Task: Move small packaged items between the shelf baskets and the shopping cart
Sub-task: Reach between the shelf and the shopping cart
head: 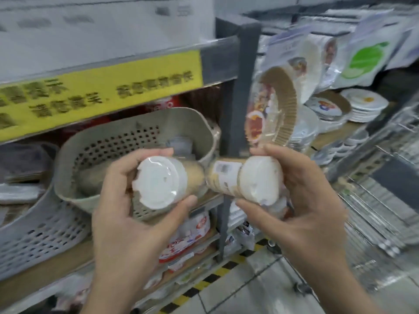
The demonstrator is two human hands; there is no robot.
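Observation:
My left hand [127, 214] grips a clear-wrapped pack with a white round end [158, 181], held in front of a beige perforated shelf basket [113, 141]. A similar wrapped pack [244, 180] with a barcode label is held by my right hand [303, 200], its inner end touching the left pack. Both packs look like stacked paper cups. The beige basket holds at least one more tan pack [90, 180]. The wire shopping cart [385, 189] stands at the right, just beyond my right hand.
A grey perforated basket [40, 227] sits lower left. A dark shelf post [244, 87] divides the shelves. A hanging paper-plate pack [269, 112] is just above my right hand. Stacked white plates [362, 107] fill the right shelf. Black-yellow floor tape [226, 268] runs below.

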